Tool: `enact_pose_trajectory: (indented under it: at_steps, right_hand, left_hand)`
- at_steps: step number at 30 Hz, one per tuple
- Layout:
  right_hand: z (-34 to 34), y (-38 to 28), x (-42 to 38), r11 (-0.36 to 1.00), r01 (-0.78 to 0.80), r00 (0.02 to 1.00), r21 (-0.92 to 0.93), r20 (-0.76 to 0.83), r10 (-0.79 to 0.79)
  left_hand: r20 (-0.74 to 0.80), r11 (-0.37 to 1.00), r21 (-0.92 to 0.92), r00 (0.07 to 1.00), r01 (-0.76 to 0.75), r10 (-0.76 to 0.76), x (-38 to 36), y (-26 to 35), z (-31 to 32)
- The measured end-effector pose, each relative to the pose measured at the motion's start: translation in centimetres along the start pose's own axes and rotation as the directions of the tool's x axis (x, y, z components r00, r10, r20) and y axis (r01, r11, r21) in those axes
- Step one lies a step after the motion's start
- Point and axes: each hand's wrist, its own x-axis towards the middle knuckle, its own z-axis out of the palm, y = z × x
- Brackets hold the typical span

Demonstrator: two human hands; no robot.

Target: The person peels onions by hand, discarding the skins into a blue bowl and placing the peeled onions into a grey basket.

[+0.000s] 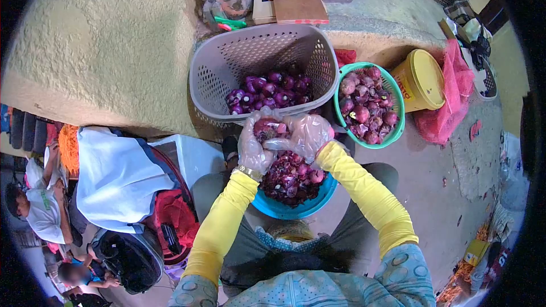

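Both my hands wear clear plastic gloves and meet above a blue basin (295, 211). My left hand (254, 146) is closed round a red onion (265, 129). Beside it, my right hand (308, 136) is closed, its thumb reaching toward the onion; a bit of pink shows at its outer edge, and what it grips is hidden. Onion skins (290, 179) and some onions fill the basin between my knees. Just beyond my hands, a grey perforated basket (213, 77) holds shiny peeled purple onions (270, 90). A green basket (400, 99) of unpeeled onions (367, 105) stands to the right.
A yellow bucket (418, 79) and pink mesh sack (452, 102) stand right of the green basket. Left are a white cloth (116, 165) and red bag (173, 222). Two people (45, 210) (85, 273) sit far left. Skin scraps dot the floor (426, 193) at right.
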Motion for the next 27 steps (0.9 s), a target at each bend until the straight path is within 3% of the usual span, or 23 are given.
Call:
enact_pose_trajectory:
  at_steps: [2, 6, 8, 9, 11, 12, 14, 16, 18, 20, 22, 24, 26, 27]
  right_hand:
    - [0.7, -0.3, -0.2, 0.994, -0.071, 0.996, -0.077, 0.048, 0.075]
    - [1.3, -1.3, -0.5, 0.985, -0.163, 0.987, -0.050, -0.017, 0.162]
    - [2.4, -0.4, -0.7, 0.989, -0.150, 0.989, -0.015, -0.019, 0.149]
    - [2.8, 0.0, -0.8, 0.991, -0.134, 0.991, 0.022, -0.021, 0.135]
    - [1.6, 0.5, -0.5, 0.994, -0.097, 0.995, 0.055, -0.013, 0.098]
    - [0.7, 0.7, -0.2, 0.994, -0.059, 0.998, 0.087, -0.005, 0.060]
    - [-1.4, 0.6, 0.5, 0.993, -0.075, 0.996, 0.096, 0.057, 0.070]
    - [-3.2, -0.1, 0.7, 0.994, 0.081, 0.996, 0.069, 0.041, -0.084]
    - [-3.2, -0.2, 0.6, 0.994, 0.084, 0.994, 0.066, 0.060, -0.088]
    - [-1.8, 0.3, 0.5, 0.998, 0.062, 0.998, 0.009, -0.029, -0.061]
    - [-1.3, 0.1, 0.5, 0.999, -0.014, 0.999, -0.037, 0.028, 0.015]
    - [-0.5, 0.2, 0.3, 0.992, -0.087, 0.992, -0.092, 0.082, 0.094]
    - [0.9, 0.5, -0.1, 1.000, -0.030, 0.995, -0.008, -0.090, 0.030]
    - [1.1, 0.2, -0.2, 0.999, -0.031, 0.996, -0.009, -0.089, 0.030]
  left_hand:
    - [-0.023, 0.999, -0.041, 0.999, -0.031, 0.030, -0.5, 0.1, 0.5]
    - [0.026, 0.993, -0.119, 1.000, 0.020, -0.017, -0.5, 0.0, -0.5]
    - [0.200, 0.995, -0.008, 0.975, -0.099, 0.098, -0.4, -0.5, -1.8]
    - [0.200, 0.995, -0.008, 0.975, -0.098, 0.098, -0.6, -0.2, -1.2]
    - [0.014, 0.988, -0.108, 0.994, 0.110, -0.109, -1.3, 1.1, 1.1]
    - [0.015, 0.988, -0.106, 0.994, 0.111, -0.110, -1.4, 1.7, 1.4]
    - [0.144, 0.949, 0.045, 0.938, 0.311, -0.314, -1.6, 2.9, 1.8]
    - [0.129, 0.962, 0.107, 0.956, 0.250, -0.263, -1.8, 2.5, 2.3]
    - [0.118, 0.973, 0.108, 0.969, 0.204, -0.216, -1.2, 1.8, 1.5]
    - [0.158, 0.986, 0.049, 0.973, 0.162, -0.168, -0.7, 0.9, 0.8]
    - [0.141, 0.995, -0.078, 0.989, 0.059, -0.047, -0.6, 0.3, 1.3]
    - [0.093, 0.992, -0.090, 0.993, 0.087, -0.078, -0.3, 0.6, 0.6]
    - [0.141, 0.982, -0.096, 0.979, 0.161, -0.146, -0.3, 1.0, -0.2]
    - [0.140, 0.982, -0.097, 0.979, 0.161, -0.147, -0.1, 0.8, -0.5]
